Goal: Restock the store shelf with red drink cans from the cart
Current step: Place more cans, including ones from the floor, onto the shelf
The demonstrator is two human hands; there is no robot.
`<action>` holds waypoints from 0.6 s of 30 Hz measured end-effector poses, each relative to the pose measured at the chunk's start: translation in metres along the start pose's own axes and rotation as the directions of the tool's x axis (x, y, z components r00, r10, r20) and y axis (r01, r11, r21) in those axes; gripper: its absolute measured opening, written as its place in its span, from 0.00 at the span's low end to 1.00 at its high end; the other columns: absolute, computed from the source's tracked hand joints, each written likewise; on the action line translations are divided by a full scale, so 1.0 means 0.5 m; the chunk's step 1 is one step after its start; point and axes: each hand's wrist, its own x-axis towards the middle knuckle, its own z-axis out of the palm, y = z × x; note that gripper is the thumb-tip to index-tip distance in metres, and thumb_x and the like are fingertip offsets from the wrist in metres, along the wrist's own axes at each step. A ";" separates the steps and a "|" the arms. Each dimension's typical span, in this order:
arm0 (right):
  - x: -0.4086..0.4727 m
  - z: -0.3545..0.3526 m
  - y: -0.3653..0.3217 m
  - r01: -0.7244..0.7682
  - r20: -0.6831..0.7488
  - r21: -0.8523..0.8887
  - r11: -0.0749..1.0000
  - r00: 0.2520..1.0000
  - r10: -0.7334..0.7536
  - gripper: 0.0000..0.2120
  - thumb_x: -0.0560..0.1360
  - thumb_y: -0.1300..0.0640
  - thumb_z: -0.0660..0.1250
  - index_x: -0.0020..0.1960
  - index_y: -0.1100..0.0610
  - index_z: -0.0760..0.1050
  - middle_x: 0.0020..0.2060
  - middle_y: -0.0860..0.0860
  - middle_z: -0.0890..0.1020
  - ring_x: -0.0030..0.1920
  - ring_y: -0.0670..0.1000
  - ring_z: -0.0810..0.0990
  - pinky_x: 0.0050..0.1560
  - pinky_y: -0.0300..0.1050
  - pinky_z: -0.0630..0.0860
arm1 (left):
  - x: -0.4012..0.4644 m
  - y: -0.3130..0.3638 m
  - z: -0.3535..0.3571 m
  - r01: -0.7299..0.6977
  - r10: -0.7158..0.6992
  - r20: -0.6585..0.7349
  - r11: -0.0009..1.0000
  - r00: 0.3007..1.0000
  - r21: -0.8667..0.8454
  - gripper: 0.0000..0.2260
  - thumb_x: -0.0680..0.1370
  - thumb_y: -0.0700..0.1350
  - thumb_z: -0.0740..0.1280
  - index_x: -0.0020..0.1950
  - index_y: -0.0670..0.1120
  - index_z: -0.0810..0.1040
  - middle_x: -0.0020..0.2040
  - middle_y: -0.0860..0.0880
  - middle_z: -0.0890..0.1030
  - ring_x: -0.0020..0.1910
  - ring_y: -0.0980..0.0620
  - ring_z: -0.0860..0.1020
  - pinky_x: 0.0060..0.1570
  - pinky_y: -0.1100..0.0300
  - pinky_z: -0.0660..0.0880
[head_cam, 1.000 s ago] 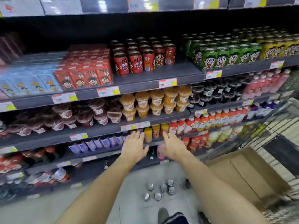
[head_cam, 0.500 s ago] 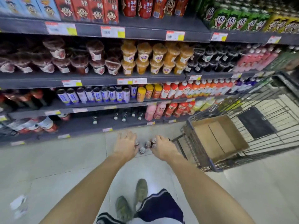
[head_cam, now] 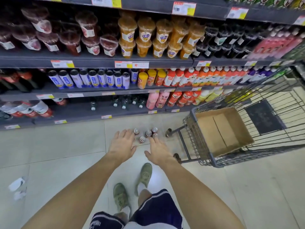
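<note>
From the head camera, the left hand (head_cam: 123, 143) and right hand (head_cam: 158, 150) reach down with fingers spread, holding nothing. The red cans (head_cam: 146, 134) stand on the floor just past the fingertips. A fast grab could knock them over.

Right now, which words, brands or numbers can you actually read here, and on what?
"NFC": on the red and orange juice bottles.
Too blurred to read: the price tags, and the labels on the fruit cups and the blue-and-white cans.
Nothing readable on the floor cans.
</note>
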 end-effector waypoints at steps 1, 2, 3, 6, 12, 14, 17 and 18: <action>0.007 0.003 0.007 -0.002 0.012 0.002 1.000 1.000 0.002 0.32 0.79 0.46 0.62 0.78 0.58 0.56 0.74 0.58 0.64 0.73 0.59 0.63 0.71 0.53 0.61 | 0.005 0.002 0.004 0.009 -0.009 0.020 1.000 1.000 -0.001 0.26 0.77 0.55 0.64 0.70 0.41 0.71 0.69 0.41 0.72 0.69 0.41 0.70 0.68 0.46 0.65; 0.017 0.008 0.015 -0.001 0.017 -0.001 1.000 1.000 0.001 0.33 0.80 0.45 0.61 0.78 0.59 0.55 0.74 0.58 0.64 0.74 0.59 0.63 0.72 0.53 0.60 | 0.012 0.004 0.008 0.015 -0.015 0.043 1.000 0.999 -0.002 0.26 0.78 0.56 0.63 0.71 0.42 0.69 0.70 0.41 0.72 0.70 0.41 0.68 0.68 0.46 0.64; 0.027 0.012 0.024 0.000 0.019 -0.007 1.000 1.000 0.000 0.33 0.80 0.45 0.60 0.79 0.59 0.54 0.74 0.58 0.64 0.74 0.59 0.62 0.73 0.53 0.59 | 0.020 0.007 0.011 0.014 -0.013 0.061 1.000 0.998 0.000 0.27 0.78 0.56 0.61 0.72 0.42 0.68 0.71 0.42 0.70 0.71 0.42 0.67 0.69 0.46 0.63; 0.066 0.030 0.049 0.004 0.038 -0.036 0.999 0.999 -0.003 0.34 0.81 0.43 0.58 0.79 0.59 0.53 0.74 0.58 0.64 0.73 0.59 0.63 0.74 0.55 0.58 | 0.052 0.016 0.028 0.014 -0.018 0.130 0.999 0.991 0.029 0.28 0.80 0.57 0.57 0.76 0.43 0.60 0.75 0.43 0.64 0.74 0.44 0.61 0.72 0.48 0.57; 0.191 0.120 0.085 0.068 0.092 0.009 0.998 0.993 -0.069 0.31 0.81 0.43 0.57 0.78 0.59 0.57 0.73 0.57 0.66 0.73 0.58 0.64 0.74 0.54 0.59 | 0.128 0.010 0.125 0.113 -0.116 0.258 0.993 0.959 0.029 0.28 0.82 0.57 0.54 0.78 0.43 0.56 0.77 0.43 0.59 0.77 0.45 0.57 0.74 0.49 0.53; 0.241 0.163 0.101 0.071 0.105 0.037 0.997 0.992 -0.074 0.30 0.82 0.44 0.56 0.78 0.59 0.57 0.72 0.58 0.66 0.73 0.58 0.64 0.74 0.54 0.58 | 0.168 0.005 0.181 0.051 -0.076 0.303 0.995 0.950 0.090 0.29 0.82 0.56 0.53 0.78 0.43 0.54 0.78 0.43 0.57 0.77 0.45 0.55 0.75 0.48 0.51; 0.316 0.235 0.134 0.048 0.102 0.067 0.997 0.993 -0.054 0.31 0.81 0.45 0.57 0.77 0.60 0.58 0.72 0.59 0.67 0.72 0.59 0.64 0.74 0.54 0.59 | 0.244 0.004 0.283 -0.011 -0.026 0.343 0.994 0.939 0.106 0.28 0.83 0.55 0.53 0.79 0.42 0.53 0.79 0.42 0.55 0.78 0.45 0.53 0.75 0.48 0.49; 0.341 0.258 0.147 0.045 0.104 0.071 0.996 0.993 -0.053 0.30 0.81 0.45 0.58 0.77 0.60 0.58 0.71 0.59 0.67 0.72 0.59 0.64 0.74 0.54 0.59 | 0.271 0.006 0.318 -0.012 -0.021 0.346 0.995 0.938 0.094 0.28 0.83 0.54 0.54 0.78 0.42 0.53 0.79 0.42 0.56 0.78 0.45 0.53 0.75 0.48 0.49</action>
